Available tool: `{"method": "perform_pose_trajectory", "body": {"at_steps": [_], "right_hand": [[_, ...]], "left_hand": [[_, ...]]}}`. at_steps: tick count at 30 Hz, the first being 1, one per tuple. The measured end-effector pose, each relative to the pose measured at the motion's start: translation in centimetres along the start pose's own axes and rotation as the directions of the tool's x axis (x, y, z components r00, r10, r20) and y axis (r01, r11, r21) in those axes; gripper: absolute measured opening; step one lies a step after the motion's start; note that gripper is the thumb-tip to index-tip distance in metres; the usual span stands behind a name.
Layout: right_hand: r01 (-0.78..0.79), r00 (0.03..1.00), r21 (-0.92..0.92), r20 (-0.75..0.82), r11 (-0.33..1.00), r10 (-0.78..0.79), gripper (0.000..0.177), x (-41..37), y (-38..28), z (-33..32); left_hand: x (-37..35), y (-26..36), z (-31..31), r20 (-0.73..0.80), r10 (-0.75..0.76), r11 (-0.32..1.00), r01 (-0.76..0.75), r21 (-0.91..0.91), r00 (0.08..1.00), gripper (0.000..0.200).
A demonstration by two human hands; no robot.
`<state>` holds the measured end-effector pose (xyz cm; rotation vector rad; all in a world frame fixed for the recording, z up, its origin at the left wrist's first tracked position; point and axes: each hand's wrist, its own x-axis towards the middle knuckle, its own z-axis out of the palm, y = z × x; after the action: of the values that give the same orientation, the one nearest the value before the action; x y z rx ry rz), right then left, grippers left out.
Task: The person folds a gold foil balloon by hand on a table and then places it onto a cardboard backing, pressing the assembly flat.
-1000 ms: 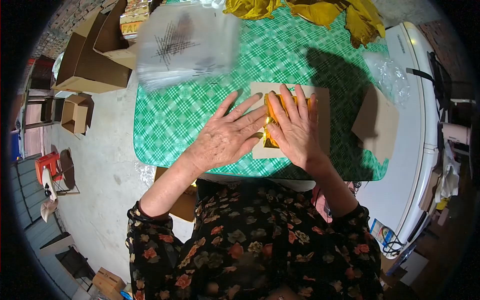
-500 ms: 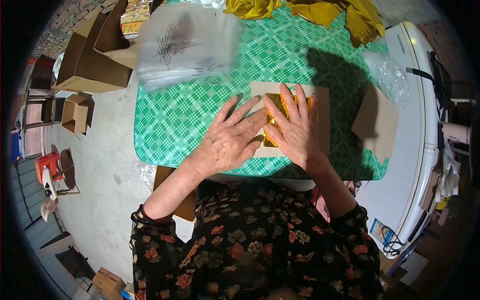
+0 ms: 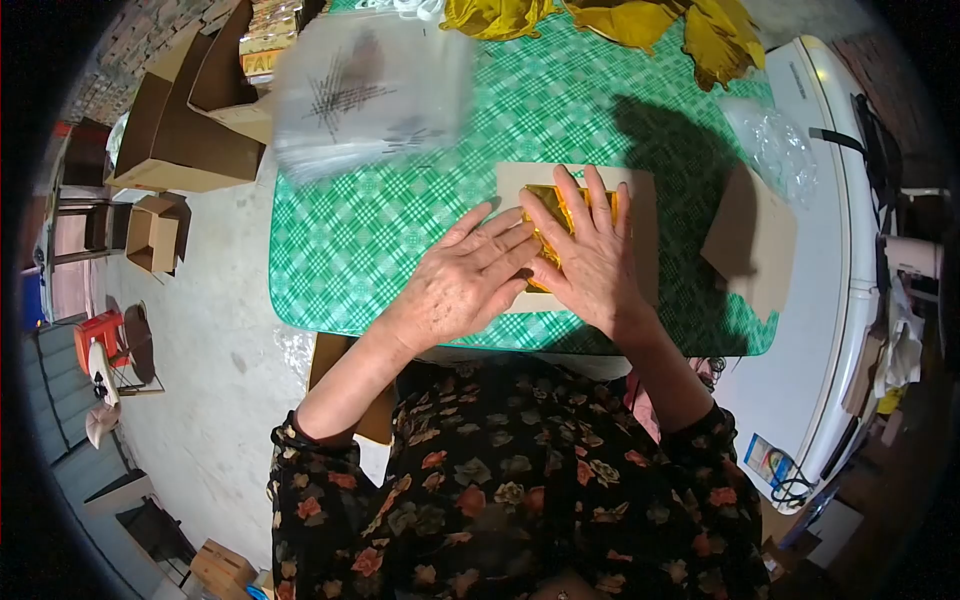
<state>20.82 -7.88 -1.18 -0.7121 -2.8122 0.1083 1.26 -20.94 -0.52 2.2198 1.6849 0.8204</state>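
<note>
A shiny gold foil square [image 3: 547, 254] lies on a flat cardboard sheet [image 3: 643, 270] near the front edge of the table. My right hand [image 3: 590, 255] is laid over the gold foil, its fingers stretched out and spread, hiding much of it. At the foil's left edge, my left hand [image 3: 460, 270] rests with its fingers extended, the fingertips touching or overlapping the foil beside my right thumb.
The table [image 3: 370, 260] has a green checked cover. A stack of clear plastic bags [image 3: 370, 100] lies at the back left, crumpled gold foil [image 3: 720, 45] at the back. Another cardboard piece [image 3: 750, 240] and clear plastic [image 3: 775, 145] lie at right, beside a white appliance [image 3: 830, 250]. Cardboard boxes [image 3: 180, 130] stand left.
My left hand's fingers have drawn closer together and slid slightly over the foil's left edge. My right hand stays spread on the foil, almost unmoved. The view has shifted a little.
</note>
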Motion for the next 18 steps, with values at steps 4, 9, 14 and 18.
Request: {"method": "perform_pose_trajectory", "body": {"at_steps": [4, 9, 14, 18], "right_hand": [[-0.008, 1.0, 0.029, 0.001, 1.0, 0.008, 0.081, 0.0, 0.0, -0.1], [0.003, 1.0, 0.139, -0.012, 0.99, -0.001, 0.085, -0.3, 0.7, -0.5], [0.007, 1.0, 0.118, -0.02, 0.993, -0.005, 0.077, -1.0, 1.7, -2.7], [-0.026, 0.999, 0.068, -0.022, 0.997, 0.028, 0.076, -3.8, 1.0, -3.2]], "left_hand": [[0.0, 0.2, 0.1, -0.02, 0.0, 0.999, 0.001, 0.04, 1.0, 0.043], [0.1, 0.1, 0.5, -0.014, 0.009, 0.995, -0.008, 0.099, 1.0, 0.039], [0.1, 0.3, 0.3, -0.009, 0.019, 0.991, -0.017, 0.13, 1.0, 0.038], [0.1, 0.3, 0.4, -0.01, 0.022, 0.988, -0.02, 0.153, 1.0, 0.037]]}}
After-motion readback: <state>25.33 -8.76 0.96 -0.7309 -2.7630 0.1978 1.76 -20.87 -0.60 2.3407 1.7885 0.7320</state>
